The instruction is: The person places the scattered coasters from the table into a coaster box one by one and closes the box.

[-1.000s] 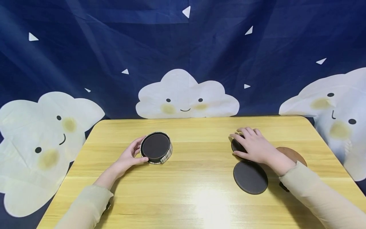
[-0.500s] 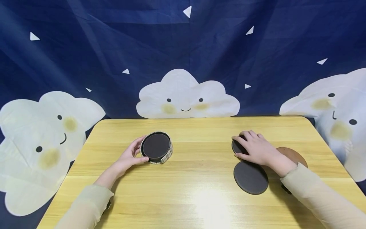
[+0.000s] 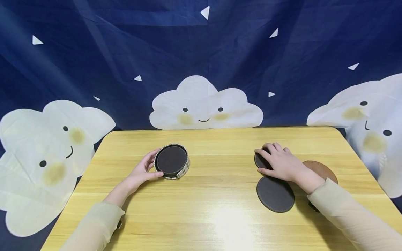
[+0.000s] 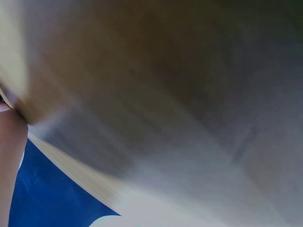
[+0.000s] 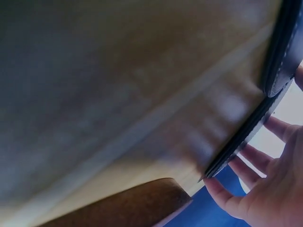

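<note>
On the left of the table in the head view, my left hand (image 3: 145,171) grips a round plaid coaster holder (image 3: 185,168), fingers behind its side and thumb at its near rim. A dark coaster (image 3: 171,159) lies inside it. My right hand (image 3: 280,162) is spread over another dark coaster (image 3: 261,161), its fingertips at the edge; the palm hides much of it. In the right wrist view the fingertips touch this coaster's stitched edge (image 5: 241,137). A second dark coaster (image 3: 275,194) lies just nearer, touching or overlapping it. The left wrist view shows mostly blurred tabletop.
A brown round piece (image 3: 321,170) lies behind the right wrist, partly covered by the forearm. The wooden table (image 3: 213,195) has a rounded far edge, backed by a blue cloth (image 3: 176,42) with white clouds.
The fingers of my right hand have drawn slightly closer in over the dark coaster, shifting a little to the right. My left hand and the coaster holder stay where they were.
</note>
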